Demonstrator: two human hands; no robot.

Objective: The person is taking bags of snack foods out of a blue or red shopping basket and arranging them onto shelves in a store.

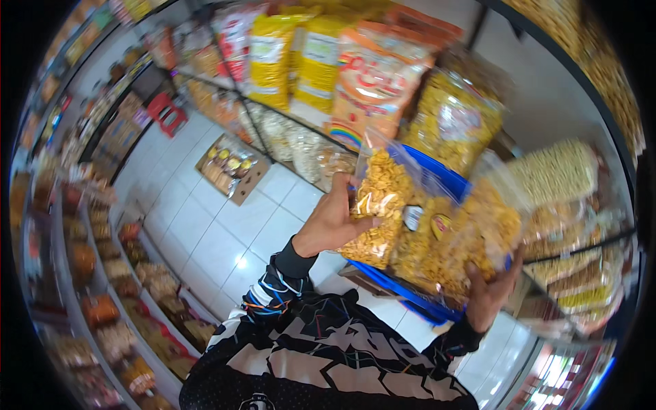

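Note:
My left hand (333, 218) grips a clear plastic bag of yellow-orange snack chips (382, 205) at the left side of a blue plastic basket (435, 171), thumb across the bag's front. Several similar clear bags of snacks (441, 246) stand side by side in the basket, some with small labels. At the basket's right end, my right hand (489, 292) has its fingers against the rightmost bag (479, 230) and the rim; whether it grips the bag or the basket is hard to tell.
Beyond the basket, a shelf holds yellow packs (271, 61), a large orange snack bag (376, 87) and a big bag of yellow chips (453, 123). An open cardboard box (233, 169) sits on the tiled floor near a red plastic stool (166, 114). Shelves of bagged snacks (102, 310) line the left.

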